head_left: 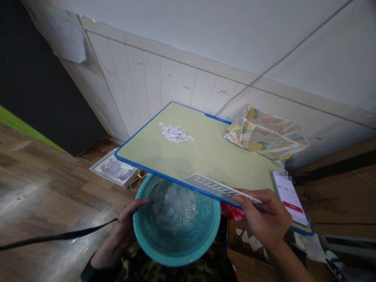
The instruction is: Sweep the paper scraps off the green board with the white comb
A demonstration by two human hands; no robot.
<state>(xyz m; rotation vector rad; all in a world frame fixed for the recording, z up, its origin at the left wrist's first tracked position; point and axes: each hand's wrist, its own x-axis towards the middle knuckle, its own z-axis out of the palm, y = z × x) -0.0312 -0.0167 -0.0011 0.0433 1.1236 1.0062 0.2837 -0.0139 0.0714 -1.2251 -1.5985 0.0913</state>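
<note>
My left hand (127, 219) grips the left rim of a round turquoise plastic basket (176, 259) with slotted walls. A heap of small clear, shiny pieces (178, 205) lies inside it, too small to name. The basket sits against my lap, partly under the front edge of a pale green table (158, 160) with blue edging. Pinched in my right hand (266, 215) is a flat white strip with a row of slots (214, 186), held along the table's front edge above the basket. Farther back on the tabletop is a loose pile of small white paper pieces (174, 134).
A patterned cloth bundle (264, 133) lies at the table's back right. A phone (289, 197) with a lit screen rests at the right end. On the floor are a flat box (116, 168), scissors (239, 237) and papers. A panelled wall (176, 78) stands behind.
</note>
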